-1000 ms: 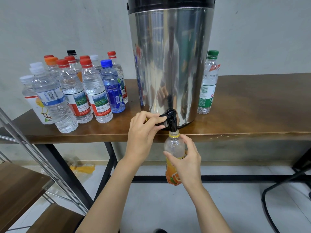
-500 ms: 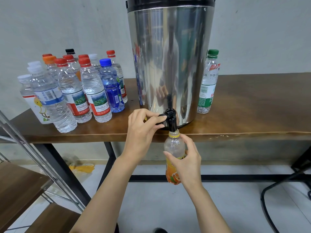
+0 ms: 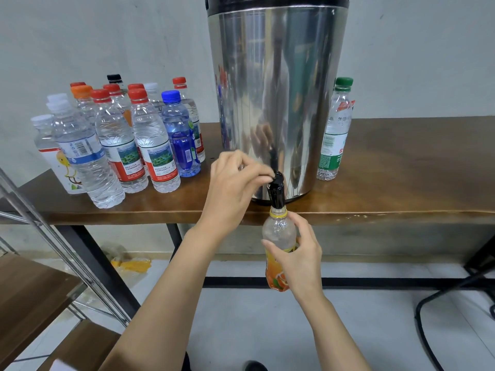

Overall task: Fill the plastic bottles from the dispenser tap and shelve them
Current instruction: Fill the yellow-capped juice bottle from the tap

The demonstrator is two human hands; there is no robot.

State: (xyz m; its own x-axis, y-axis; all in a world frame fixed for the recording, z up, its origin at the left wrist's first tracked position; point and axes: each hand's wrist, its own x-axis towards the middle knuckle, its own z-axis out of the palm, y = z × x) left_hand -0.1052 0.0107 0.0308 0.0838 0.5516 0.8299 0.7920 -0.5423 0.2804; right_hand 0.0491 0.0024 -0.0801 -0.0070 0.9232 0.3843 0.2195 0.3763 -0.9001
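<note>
The dispenser (image 3: 276, 97) is glossy, mirror-bright metal with a black plastic tap (image 3: 276, 190). Clear, shiny plastic bottles (image 3: 120, 145) stand left on a smooth, dark wooden table (image 3: 401, 167).

The dispenser's (image 3: 276, 89) lid ran off the upper edge. The lever of the tap (image 3: 276, 193) lay hidden under the pinching fingertips of the left hand (image 3: 230, 188), so its setting could not be told, nor whether water ran. The right hand (image 3: 300, 261) covered much of the label on the orange-labelled bottle (image 3: 278, 231), and the fill level inside was unclear. In the cluster of capped bottles (image 3: 154, 145), the rear ones showed only caps and shoulders behind the front row, and the label print was too small to read. The counter (image 3: 401, 170) ran out at the right edge, the wooden shelf (image 3: 29, 290) at the left and bottom edges. A crumpled yellow thing (image 3: 131, 263) on the floor was too blurred to name.
</note>
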